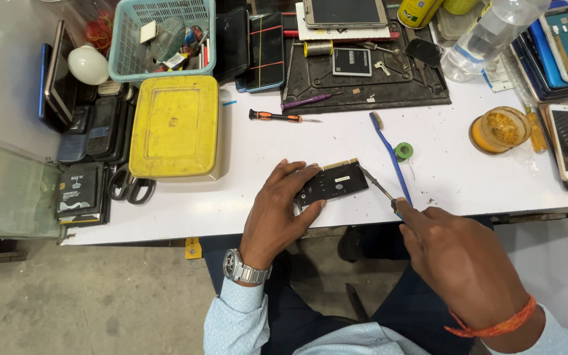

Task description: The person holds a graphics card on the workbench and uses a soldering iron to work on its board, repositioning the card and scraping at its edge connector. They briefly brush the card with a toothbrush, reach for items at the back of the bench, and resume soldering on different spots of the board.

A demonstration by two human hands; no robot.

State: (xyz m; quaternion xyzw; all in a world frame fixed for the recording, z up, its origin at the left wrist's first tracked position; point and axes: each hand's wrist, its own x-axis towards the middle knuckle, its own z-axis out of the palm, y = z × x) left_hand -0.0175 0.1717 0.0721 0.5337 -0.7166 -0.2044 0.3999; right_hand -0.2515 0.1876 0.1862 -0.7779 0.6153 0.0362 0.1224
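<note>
A flat black phone panel (331, 185) lies near the front edge of the white worktop (264, 141), about midway along it. It is a thin rectangle, set at a slant, with a gold-coloured strip along its far edge, a small pale label near the middle and a few tiny holes in its dark face.

The left hand (283, 204) rests on the panel's near-left end, thumb and fingers spread and pressing it flat against the worktop; a metal watch sits on that wrist. The right hand (458, 253), at the front edge to the right, is clenched around a thin metal tool (377, 187) whose tip touches the panel's right end. An orange thread band circles that wrist.

A blue toothbrush (390, 156) lies just beside the tool, and a small green tape roll (403, 151) is near it. Farther back lie an orange-handled screwdriver (283, 118) and, toward the left edge, a yellow tin lid (174, 125).
</note>
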